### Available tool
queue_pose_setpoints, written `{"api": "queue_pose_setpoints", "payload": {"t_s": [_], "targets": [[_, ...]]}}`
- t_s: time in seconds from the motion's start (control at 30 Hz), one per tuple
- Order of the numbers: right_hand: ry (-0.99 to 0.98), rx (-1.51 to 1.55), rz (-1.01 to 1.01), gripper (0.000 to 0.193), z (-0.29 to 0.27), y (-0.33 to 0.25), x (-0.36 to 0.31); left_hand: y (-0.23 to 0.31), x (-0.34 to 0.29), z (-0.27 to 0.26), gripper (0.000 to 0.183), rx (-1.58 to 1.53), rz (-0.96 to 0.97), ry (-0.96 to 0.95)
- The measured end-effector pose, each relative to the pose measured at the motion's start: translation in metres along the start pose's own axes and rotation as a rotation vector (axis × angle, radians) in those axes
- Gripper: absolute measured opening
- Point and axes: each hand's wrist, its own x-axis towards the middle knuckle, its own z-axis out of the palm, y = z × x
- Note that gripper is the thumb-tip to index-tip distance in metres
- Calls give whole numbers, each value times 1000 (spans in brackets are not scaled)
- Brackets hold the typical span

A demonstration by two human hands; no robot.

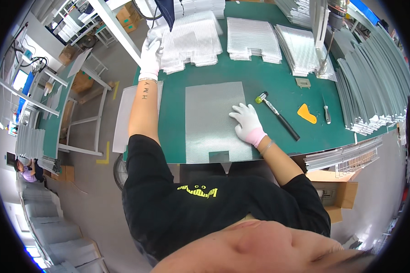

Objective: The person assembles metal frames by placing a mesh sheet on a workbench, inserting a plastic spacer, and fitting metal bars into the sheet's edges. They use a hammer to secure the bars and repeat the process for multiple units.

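Observation:
A flat silvery mesh sheet (pixel 209 118) with a notch at its near edge lies on the green worktable (pixel 173 109) in front of me. My right hand (pixel 248 123), in a white glove with a pink cuff, rests on its right side, fingers spread. Further away at the left, my gloved left hand (pixel 151 55) grips the left edge of a mesh sheet on a loose stack of notched mesh sheets (pixel 191 43). The sheet's far corner looks blurred. Its fingertips are partly hard to make out.
Right of the sheet lie a mallet (pixel 278 116), a yellow scraper (pixel 307 113), a screwdriver (pixel 327 112) and a small metal plate (pixel 303 83). More mesh stacks (pixel 254 38) stand behind. Grey panels (pixel 373 77) crowd the right edge, beside an upright tool (pixel 336 18).

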Motion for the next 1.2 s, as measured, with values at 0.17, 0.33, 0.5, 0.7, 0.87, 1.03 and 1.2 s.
{"api": "queue_pose_setpoints", "payload": {"t_s": [0.17,0.33,0.5,0.7,0.87,1.03,1.2], "targets": [[186,40,-13,43,-5,12,-4,18,-71,3,50,-237,-138,-244],[272,1711,535,63,-35,20,-19,43,-227,12,57,-81,-231,-236],[188,1021,471,87,-92,-39,-46,32,-356,25,65,515,-214,-31],[213,451,411,81,-66,-59,-56,41,-370,36,71,1280,-242,-93],[164,448,535,75,-59,-64,-63,43,-372,34,74,1405,-304,-189],[143,407,550,74,-45,-56,-72,39,-375,30,77,1439,-460,-219],[112,381,560,73,-41,-54,-68,23,-379,13,78,1501,-307,-259]]}}
